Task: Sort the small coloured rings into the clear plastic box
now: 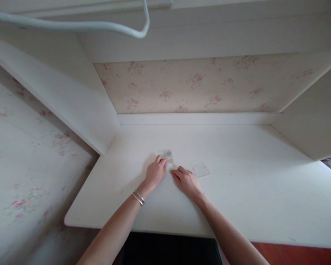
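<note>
My left hand (pixel 156 172), with thin bracelets at the wrist, rests on the white desk (pixel 237 191) with its fingertips on a small clear plastic packet (pixel 166 154) that has something small and coloured inside. My right hand (pixel 186 181) lies flat beside it, fingertips pointing at the same packet, touching or nearly touching its near edge. A second small clear square piece (pixel 200 168) lies flat on the desk just right of my right hand, untouched.
The desk sits in a white alcove with side panels (pixel 71 99) left and right and floral wallpaper (pixel 193 84) at the back. A white cable (pixel 99 26) hangs overhead. A dark chair or opening shows below the desk's front edge.
</note>
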`<state>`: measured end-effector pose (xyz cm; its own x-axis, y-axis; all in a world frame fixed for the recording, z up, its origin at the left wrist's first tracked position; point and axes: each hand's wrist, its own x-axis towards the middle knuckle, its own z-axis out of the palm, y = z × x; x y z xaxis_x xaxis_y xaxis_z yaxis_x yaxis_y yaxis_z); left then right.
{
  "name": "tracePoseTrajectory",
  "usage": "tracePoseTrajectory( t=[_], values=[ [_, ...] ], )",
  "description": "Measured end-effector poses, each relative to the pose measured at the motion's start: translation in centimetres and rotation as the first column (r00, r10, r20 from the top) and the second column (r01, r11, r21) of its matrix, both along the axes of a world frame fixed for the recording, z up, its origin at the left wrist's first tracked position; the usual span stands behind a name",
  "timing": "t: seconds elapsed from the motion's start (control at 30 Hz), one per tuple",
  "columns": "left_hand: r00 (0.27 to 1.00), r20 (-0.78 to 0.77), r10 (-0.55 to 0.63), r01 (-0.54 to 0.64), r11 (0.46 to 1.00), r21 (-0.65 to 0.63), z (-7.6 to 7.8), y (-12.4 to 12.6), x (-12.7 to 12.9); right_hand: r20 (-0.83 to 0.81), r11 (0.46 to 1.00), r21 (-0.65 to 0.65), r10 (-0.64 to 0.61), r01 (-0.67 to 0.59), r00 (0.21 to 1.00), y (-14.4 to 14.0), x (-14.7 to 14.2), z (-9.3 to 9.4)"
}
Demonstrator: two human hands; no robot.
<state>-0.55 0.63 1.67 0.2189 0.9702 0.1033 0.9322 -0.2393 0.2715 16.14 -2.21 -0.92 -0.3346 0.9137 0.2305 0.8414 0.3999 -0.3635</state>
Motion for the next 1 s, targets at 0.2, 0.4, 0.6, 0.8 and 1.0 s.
tracePoseTrajectory(
  t=[0.2, 0.4, 0.6, 0.8, 1.0],
  values=[
    [0.999, 0.045, 0.012, -0.011, 1.0, -0.021, -0.6, -0.4, -1.2, -0.053, 0.999, -0.004, -0.032, 0.032, 0.998, 0.2, 0.1, -0.5],
    [0.997, 0.073, -0.003, 0.005, 1.0, -0.029, -0.7, -0.9, -1.0, -0.217, 0.999, -0.003, -0.033, 0.033, 0.976, -0.1, 0.6, -1.1],
    [0.992, 0.123, 0.013, -0.012, 1.0, -0.008, -1.2, -2.2, -1.0, -0.428, 0.99, 0.018, -0.119, 0.14, 0.896, 0.9, 0.5, -1.3],
    [0.992, 0.108, 0.072, -0.071, 0.997, -0.018, -1.2, -4.1, -0.7, -0.36, 0.995, 0.001, -0.093, 0.1, 0.928, 2.6, -0.8, -0.8],
    [0.999, 0.046, 0.013, -0.01, 0.998, -0.066, -0.7, -5.4, 1.0, -0.462, 0.985, -0.022, -0.164, 0.174, 0.872, 3.1, -0.5, -1.2]
  ],
)
